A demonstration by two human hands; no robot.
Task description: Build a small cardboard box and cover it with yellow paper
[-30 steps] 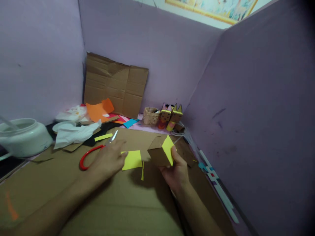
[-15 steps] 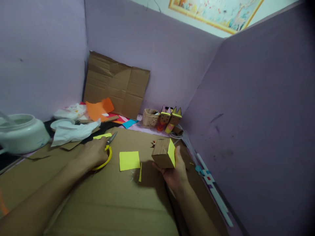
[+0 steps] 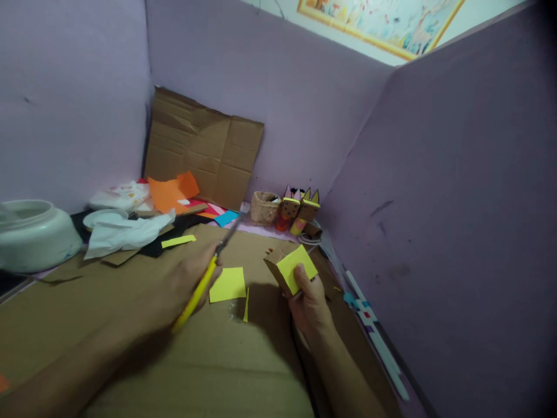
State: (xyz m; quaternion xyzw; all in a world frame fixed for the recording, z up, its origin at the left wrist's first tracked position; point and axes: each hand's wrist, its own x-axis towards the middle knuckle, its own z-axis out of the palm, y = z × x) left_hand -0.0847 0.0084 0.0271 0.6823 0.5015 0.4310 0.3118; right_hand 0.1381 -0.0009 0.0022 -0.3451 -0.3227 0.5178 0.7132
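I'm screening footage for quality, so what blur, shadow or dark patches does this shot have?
Head view: left hand and scissors look motion-blurred; head view: a soft shadow darkens the cardboard mat below the held box; head view: the top-right corner falls nearly black.

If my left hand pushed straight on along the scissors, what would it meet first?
Probably the left side of the woven basket: the scissors in the left hand aim roughly there, though depth is unclear.
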